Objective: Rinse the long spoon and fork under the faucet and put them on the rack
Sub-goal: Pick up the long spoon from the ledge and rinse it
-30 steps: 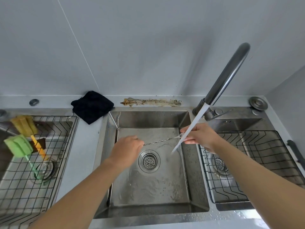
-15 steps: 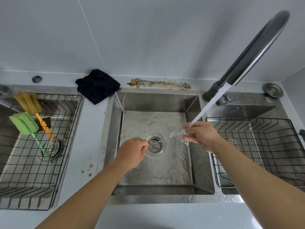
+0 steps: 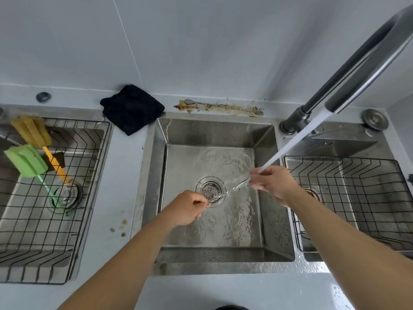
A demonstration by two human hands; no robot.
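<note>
My left hand point(image 3: 186, 209) pinching one end of the twisted utensil point(image 3: 228, 190), my right hand point(image 3: 271, 183) gripping the other end under the faucet point(image 3: 348, 70) stream, over the sink point(image 3: 277, 222) drain, head type unclear.

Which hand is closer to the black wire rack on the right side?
Right. The right hand is just beside the left edge of the black wire rack; the left hand is farther away, over the steel sink.

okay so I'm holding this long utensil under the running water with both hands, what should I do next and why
Probably rub its head a little longer. The right hand holds that end in the stream while the left hand pinches the twisted handle. Then carry it to the rack at right.
</note>
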